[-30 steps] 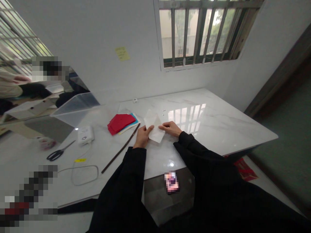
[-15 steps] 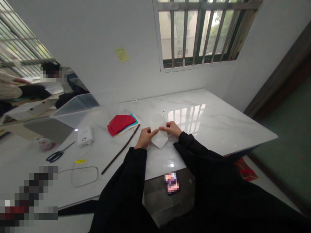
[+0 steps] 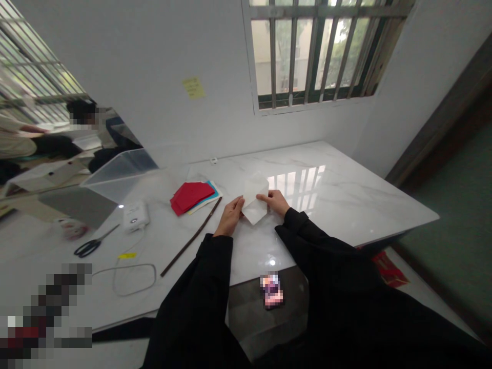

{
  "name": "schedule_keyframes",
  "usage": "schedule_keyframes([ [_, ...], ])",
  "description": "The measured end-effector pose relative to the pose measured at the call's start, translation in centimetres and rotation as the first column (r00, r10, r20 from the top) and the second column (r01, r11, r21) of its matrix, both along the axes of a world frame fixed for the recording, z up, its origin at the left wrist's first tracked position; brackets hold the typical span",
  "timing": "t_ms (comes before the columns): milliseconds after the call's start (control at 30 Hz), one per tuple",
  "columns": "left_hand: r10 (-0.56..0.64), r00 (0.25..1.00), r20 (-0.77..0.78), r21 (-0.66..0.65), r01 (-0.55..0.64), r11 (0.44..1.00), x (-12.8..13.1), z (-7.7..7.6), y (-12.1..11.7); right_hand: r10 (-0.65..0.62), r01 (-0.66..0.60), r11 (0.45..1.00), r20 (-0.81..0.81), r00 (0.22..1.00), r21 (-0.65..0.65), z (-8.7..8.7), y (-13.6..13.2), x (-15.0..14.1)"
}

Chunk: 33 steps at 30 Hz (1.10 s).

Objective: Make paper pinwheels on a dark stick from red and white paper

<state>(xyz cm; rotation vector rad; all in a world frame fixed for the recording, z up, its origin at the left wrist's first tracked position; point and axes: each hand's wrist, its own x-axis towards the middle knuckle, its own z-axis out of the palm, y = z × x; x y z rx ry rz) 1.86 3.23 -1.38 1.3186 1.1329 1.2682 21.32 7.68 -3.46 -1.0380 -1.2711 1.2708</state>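
The left hand pinches the left edge of a thin, white, angular folded sheet, apparently paper, and the right hand grips it from the right, thumb flat on the near face and the other fingers behind the edge. The sheet lies between the two sets of fingers, over the glossy, white, grey-veined tabletop; whether its lower corner touches that surface I cannot tell.

The step in hand looks like working a flap or crease between the thumbs. To do it well, the left fingers should grip lightly and squarely, so the edge neither buckles nor slips, while the right thumb presses along the fold line rather than across it. Even pressure from both sides would suit such thin stock; pulling the fingers apart could tear or skew it. Resting the sheet on the tabletop just below the fingers would give a firmer backing for a crisp crease.

The sheet is plain and pale, with no marking that shows. Below the right thumb a slanting line, seemingly a fold or flap edge, divides it; the part under that line looks brighter and tapers to a blunt point towards the wearer. Beyond the fingers, its upper part almost melts into the white tabletop.
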Motion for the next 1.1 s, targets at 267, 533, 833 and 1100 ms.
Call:
schedule_keyframes([
  [267, -0.039, 0.997, -0.063, 0.079, 0.044, 0.996, 0.0, 0.5, -0.6, -0.165, 0.145, 0.979, -0.14, 0.976, -0.142, -0.3, 0.7, 0.0],
  [533, -0.016, 0.995, -0.101, 0.117, 0.028, 0.993, 0.2, 0.1, -0.4, -0.096, 0.097, 0.995, 0.031, 0.995, -0.013, -0.5, 0.3, -0.2],
  [833, 0.028, 0.993, -0.118, 0.044, -0.023, 0.999, 0.2, 0.7, -0.7, 0.04, -0.047, 0.995, 0.091, 0.995, 0.083, -0.3, -0.1, -0.4],
  [1100, 0.007, 0.999, -0.034, 0.061, -0.005, 0.998, 0.2, 1.1, -1.0, 0.069, -0.072, 0.996, 0.071, 0.995, 0.042, -0.2, -0.3, -0.5],
])
